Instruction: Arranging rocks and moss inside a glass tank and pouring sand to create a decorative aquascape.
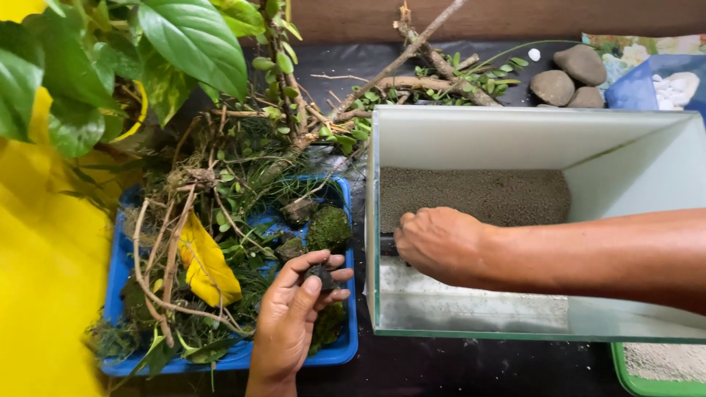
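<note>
My left hand (pixel 294 312) rests over the near right corner of a blue tray (pixel 118 272) and pinches a small dark mossy lump (pixel 320 273) between thumb and fingers. My right hand (pixel 439 241) reaches into a glass tank (pixel 373 220) from the right and grips a dark flat tool (pixel 387 245) at the near edge of a layer of dark gravel (pixel 478 195). The tank's near floor (pixel 471 305) is bare glass with light dust.
The tray holds twigs, green plants, a yellow leaf (pixel 206 265) and moss clumps (pixel 329 226). Large green leaves (pixel 191 40) hang at top left. Branches (pixel 419 66) and grey stones (pixel 570 77) lie behind the tank. A green tray (pixel 625 375) sits at bottom right.
</note>
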